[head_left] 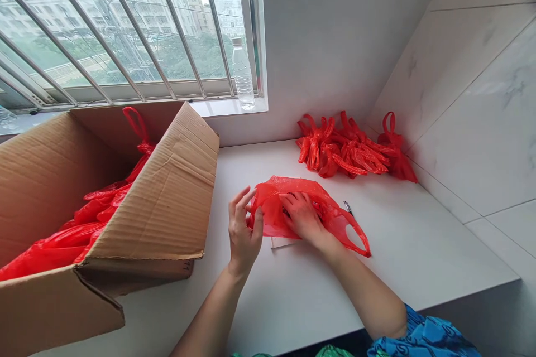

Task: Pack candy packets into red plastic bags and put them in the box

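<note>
A thin red plastic bag (268,201) lies on its side on the white tabletop, its handle loop pointing right. My left hand (245,228) is at the bag's left end, with thumb and fingers apart and curved around its edge. Into the bag's opening reaches my right hand (304,215), fingers bent down over small dark contents that I cannot make out. Under the bag's near edge, a pale flat piece (282,242) sticks out. Just behind the handle lies a pen (348,209), partly covered.
At left stands an open cardboard box (167,189) holding red bags (96,217), one tied upright. Several tied red bags (347,148) lie against the back wall. A clear bottle (243,75) stands on the sill by the barred window. The tabletop (439,256) ends at the front right.
</note>
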### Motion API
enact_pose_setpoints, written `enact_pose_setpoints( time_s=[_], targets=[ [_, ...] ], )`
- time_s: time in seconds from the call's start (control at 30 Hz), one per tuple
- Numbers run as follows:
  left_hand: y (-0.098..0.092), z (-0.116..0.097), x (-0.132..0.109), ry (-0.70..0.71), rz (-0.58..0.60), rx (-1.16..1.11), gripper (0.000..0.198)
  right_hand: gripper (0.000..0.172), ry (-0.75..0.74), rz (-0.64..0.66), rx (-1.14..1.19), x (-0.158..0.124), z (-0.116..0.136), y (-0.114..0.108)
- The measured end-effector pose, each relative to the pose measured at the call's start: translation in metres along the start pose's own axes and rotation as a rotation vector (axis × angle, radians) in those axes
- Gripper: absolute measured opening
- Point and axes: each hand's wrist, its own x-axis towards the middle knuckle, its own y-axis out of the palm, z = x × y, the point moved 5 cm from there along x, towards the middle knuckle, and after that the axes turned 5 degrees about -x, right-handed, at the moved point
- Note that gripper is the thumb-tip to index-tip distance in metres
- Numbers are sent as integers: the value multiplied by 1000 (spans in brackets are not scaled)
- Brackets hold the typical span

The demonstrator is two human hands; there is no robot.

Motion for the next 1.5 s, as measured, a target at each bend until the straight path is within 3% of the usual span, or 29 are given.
enact_pose_setpoints(
  time_s=[0.17,0.3,0.37,0.47,0.57,0.73,1.03,1.5],
  targets=[
    [-2,-3,1,63,20,34,24,28,91,8,21,-3,-7,-11],
    [1,-5,-1,167,95,120,30,30,117,20,92,-15,-11,-24],
    [4,-2,-1,146,119,210,29,32,150,21,176,-23,-13,-35],
    [7,8,-1,32,148,363,32,32,225,26,416,-31,-15,-51],
    [7,12,0,-50,172,415,39,31,295,89,829,-34,-14,-56],
    [5,-3,0,15,199,287,22,35,375,163,1246,-35,-8,-45],
    [8,-11,-7,45,201,113,17,32,337,213,1377,-34,6,-35],
    [15,-1,-6,-185,242,-203,25,29,331,168,1485,-30,8,-36]
  ],
)
